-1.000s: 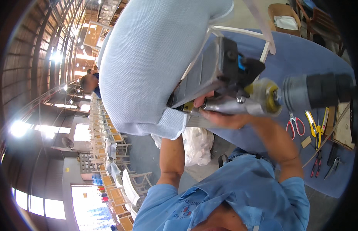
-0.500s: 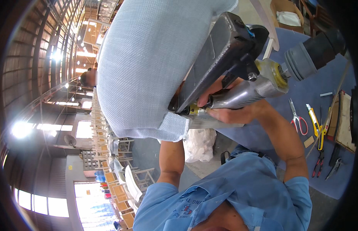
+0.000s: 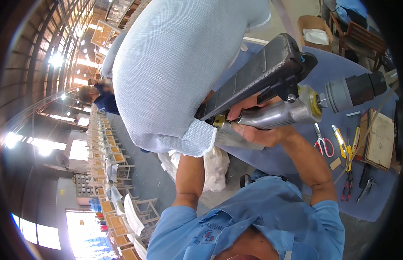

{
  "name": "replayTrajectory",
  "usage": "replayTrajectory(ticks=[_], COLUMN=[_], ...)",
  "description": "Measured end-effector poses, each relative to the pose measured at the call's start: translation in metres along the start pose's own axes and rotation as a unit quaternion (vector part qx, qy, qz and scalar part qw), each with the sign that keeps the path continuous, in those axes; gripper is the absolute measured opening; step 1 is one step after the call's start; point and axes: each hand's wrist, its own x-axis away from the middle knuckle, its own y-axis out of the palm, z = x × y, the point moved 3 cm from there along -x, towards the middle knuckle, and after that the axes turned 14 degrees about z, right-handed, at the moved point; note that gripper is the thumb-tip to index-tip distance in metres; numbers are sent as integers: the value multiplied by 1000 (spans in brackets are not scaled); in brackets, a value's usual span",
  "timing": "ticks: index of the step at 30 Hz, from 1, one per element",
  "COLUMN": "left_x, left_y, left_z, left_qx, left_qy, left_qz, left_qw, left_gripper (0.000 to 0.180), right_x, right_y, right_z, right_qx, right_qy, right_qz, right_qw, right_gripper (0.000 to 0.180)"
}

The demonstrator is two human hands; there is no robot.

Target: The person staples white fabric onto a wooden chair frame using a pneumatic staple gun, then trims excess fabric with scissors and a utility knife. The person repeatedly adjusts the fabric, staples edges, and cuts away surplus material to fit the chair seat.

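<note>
Near the staple gun (image 3: pixel 277 113), scissors (image 3: pixel 321 138), cutter (image 3: pixel 340 139)

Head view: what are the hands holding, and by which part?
The right hand grips a silver-and-black metal power tool by its rounded silver handle. The left hand is hidden behind the pale blue woven cushion; its hold cannot be told.
</note>
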Motion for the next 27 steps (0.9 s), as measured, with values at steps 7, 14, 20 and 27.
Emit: replayTrajectory(ticks=[7, 14, 20, 27], left_x=[39, 127, 141, 165], left_y=[3, -51, -57, -69], left_z=[-5, -84, -120, -106], left_qx=[-1, -312, -283, -278], left_qy=[28, 65, 32, 50], left_qz=[-2, 287, 393, 390], left_qw=[1000, 903, 874, 876], left_gripper=[68, 76, 85, 91], right_x=[104, 252, 381, 392], right_y=[-11, -7, 5, -22], right_z=[4, 3, 54, 118], right_qx=[485, 214, -58, -218], right_qy=[-226, 101, 150, 113], right_qz=[28, 648, 826, 820], right_qw=[844, 723, 540, 517], right_gripper=[34, 32, 30, 28])
